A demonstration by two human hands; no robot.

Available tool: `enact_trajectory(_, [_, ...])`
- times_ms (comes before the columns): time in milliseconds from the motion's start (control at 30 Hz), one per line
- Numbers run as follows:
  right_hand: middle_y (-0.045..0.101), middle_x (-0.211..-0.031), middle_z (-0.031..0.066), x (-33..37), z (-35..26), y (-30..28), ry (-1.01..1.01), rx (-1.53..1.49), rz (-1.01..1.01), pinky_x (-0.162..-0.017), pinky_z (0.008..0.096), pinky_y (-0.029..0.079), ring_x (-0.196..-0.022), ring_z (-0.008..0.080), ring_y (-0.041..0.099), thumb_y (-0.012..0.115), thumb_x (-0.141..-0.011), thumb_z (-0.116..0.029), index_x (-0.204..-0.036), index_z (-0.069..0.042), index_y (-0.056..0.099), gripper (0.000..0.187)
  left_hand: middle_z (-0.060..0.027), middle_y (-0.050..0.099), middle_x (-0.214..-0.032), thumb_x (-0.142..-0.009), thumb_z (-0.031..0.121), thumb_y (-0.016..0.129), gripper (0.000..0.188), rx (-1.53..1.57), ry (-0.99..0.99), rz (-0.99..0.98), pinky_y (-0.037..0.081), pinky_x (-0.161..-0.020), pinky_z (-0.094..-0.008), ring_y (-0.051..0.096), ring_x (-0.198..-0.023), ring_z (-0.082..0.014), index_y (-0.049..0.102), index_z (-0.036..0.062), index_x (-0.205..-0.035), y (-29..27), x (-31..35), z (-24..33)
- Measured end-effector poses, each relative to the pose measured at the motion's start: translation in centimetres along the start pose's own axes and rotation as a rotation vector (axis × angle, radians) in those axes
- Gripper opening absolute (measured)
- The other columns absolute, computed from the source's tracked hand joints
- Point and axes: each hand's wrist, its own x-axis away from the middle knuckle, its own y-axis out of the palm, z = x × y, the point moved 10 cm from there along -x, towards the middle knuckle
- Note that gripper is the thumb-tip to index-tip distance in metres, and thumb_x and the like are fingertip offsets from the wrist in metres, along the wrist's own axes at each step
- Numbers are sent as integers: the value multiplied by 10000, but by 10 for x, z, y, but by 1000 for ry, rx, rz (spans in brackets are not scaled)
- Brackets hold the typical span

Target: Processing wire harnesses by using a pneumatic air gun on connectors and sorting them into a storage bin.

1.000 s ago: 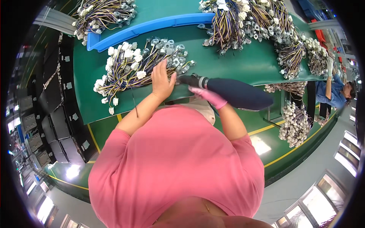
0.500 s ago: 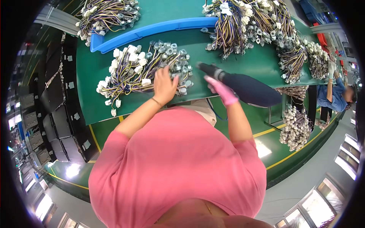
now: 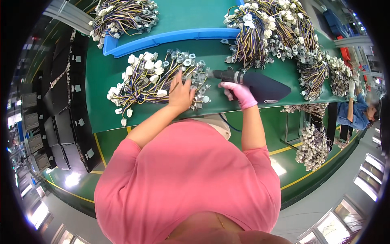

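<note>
My left hand is bare and rests on the near right side of a wire harness bundle, fingers apart among its round grey-clear end caps. White connectors fan out on the bundle's left. My right hand, in a pink glove, is closed around a dark gun-shaped tool with a black barrel and a silver ring; the grip itself is hidden by the glove. The barrel's tip points left at the end caps, close to them; whether it touches cannot be made out.
A blue tray edge runs behind the bundle on the green table. More harness bundles lie at the back right, another bundle at the back left. Harnesses hang below at right. A co-worker is at far right.
The tool has swung to a more level position, its barrel now pointing left at the end caps. My left hand has shifted slightly right on the bundle. The whole view has shifted slightly.
</note>
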Motion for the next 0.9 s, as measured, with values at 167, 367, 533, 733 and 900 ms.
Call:
enact_trajectory(167, [499, -554, -19, -1, 2, 25, 19, 44, -129, -409, 191, 295, -449, 57, 430, 627, -795, -231, -822, -52, 610, 181, -244, 481, -1083, -775, 249, 605, 555, 276, -245, 32, 415, -836, -446, 497, -992, -381, 356, 2, -1205, 10, 3, -36])
enact_trajectory(367, [519, -560, -11, -6, -3, 0, -26, 77, 139, -388, 207, 326, -427, 62, 432, 626, -785, -158, -856, -26, 618, 150, -188, 488, -959, -775, 223, 593, 461, -41, -161, -117, 423, -814, -436, 495, -977, -355, 440, 33, -1167, 14, -17, -15])
enact_trajectory(533, [538, -611, 2, 29, -36, -12, -200, -68, -175, -410, 194, 331, -451, 55, 438, 576, -805, -192, -950, -1, 609, 242, -232, 474, -1093, -716, 126, 591, 330, -47, 284, 114, 365, -909, -455, 452, -1054, -378, 526, 37, -1028, -9, -2, 26])
enact_trajectory(733, [542, -603, -13, -8, -9, 25, -42, 125, -56, -425, 194, 357, -475, 66, 469, 652, -766, -261, -763, -79, 608, 187, -197, 512, -1005, -749, 139, 590, 441, 306, -74, 53, 422, -783, -422, 502, -930, -352, 413, -9, -1125, 6, -10, -17])
enact_trajectory(900, [536, -594, -14, -9, -22, -4, -118, -1, 195, -422, 201, 351, -471, 65, 464, 660, -768, -280, -747, -77, 600, 213, -184, 509, -992, -762, 201, 580, 439, 95, -207, -78, 429, -748, -424, 501, -925, -333, 435, 0, -1123, 18, -22, -23])
